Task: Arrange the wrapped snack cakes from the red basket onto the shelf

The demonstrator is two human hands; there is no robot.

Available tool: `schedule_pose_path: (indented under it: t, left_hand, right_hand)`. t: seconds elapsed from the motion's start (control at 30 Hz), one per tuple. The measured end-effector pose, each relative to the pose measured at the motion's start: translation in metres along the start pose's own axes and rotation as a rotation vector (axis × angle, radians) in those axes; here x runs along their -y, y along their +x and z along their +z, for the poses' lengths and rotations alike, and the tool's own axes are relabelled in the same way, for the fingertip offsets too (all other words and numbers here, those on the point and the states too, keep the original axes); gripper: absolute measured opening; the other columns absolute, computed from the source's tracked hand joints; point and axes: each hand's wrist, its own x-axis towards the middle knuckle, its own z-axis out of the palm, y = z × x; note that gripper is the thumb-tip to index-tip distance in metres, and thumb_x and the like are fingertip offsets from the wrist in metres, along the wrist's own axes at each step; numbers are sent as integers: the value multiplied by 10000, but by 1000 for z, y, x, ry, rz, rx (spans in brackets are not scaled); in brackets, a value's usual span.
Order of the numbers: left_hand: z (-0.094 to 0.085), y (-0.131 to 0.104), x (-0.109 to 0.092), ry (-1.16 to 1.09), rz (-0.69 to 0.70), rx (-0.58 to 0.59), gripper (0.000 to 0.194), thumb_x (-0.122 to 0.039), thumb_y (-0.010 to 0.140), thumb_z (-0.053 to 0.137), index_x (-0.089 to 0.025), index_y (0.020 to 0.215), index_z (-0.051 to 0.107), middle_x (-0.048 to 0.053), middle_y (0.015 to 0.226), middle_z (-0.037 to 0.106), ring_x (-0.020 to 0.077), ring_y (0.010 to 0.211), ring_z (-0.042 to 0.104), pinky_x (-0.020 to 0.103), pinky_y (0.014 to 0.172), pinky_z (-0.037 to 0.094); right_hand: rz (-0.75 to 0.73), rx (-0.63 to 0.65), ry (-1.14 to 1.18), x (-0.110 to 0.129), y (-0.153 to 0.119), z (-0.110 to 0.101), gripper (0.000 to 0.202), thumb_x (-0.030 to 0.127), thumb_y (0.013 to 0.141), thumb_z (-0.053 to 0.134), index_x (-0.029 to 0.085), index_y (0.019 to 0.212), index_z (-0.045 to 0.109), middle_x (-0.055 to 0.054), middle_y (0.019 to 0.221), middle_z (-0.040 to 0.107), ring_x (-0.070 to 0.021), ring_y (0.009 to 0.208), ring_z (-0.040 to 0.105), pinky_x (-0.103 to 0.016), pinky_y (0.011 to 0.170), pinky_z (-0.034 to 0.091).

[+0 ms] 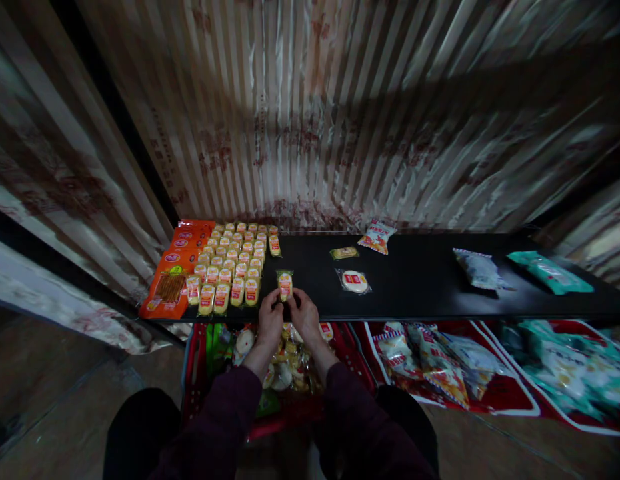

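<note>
A small wrapped snack cake, yellow with a red-and-white label, stands near the front edge of the black shelf. My left hand pinches its lower left corner, fingers closed. On the other side, my right hand has its fingers closed at the lower right corner. Left of my hands, several matching snack cakes stand in close rows, with a lone cake at the back right of the block. Below my forearms, a red basket holds more wrapped snacks, partly hidden by my arms.
Orange snack packets lie at the shelf's left end. Right of my hands on the black shelf are a round white wrapped snack, a flat wrapped cake and several bags. Baskets of chip bags stand below; striped sheeting hangs behind.
</note>
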Motion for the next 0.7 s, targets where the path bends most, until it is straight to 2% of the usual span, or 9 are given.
schedule_pose_path:
  t: [0.33, 0.7]
  left_hand:
    - [10, 24, -12, 193, 88, -88, 377, -58, 705, 489, -162, 1013, 679, 102, 1140, 623, 199, 1078, 576, 337, 989, 420]
    - [18, 47, 0, 198, 91, -54, 441, -73, 733, 480, -153, 1147, 611, 112, 1237, 592, 189, 1170, 532, 323, 1043, 378]
  right_hand:
    - [2, 9, -21, 3, 27, 8, 322, 299, 870, 442, 151, 1087, 628, -104, 1046, 680, -215, 967, 622, -311, 863, 453]
    - [-30, 6, -41, 3, 53, 20, 275, 252, 860, 458, 165, 1055, 631, -80, 1008, 694, -191, 903, 635, -281, 812, 459]
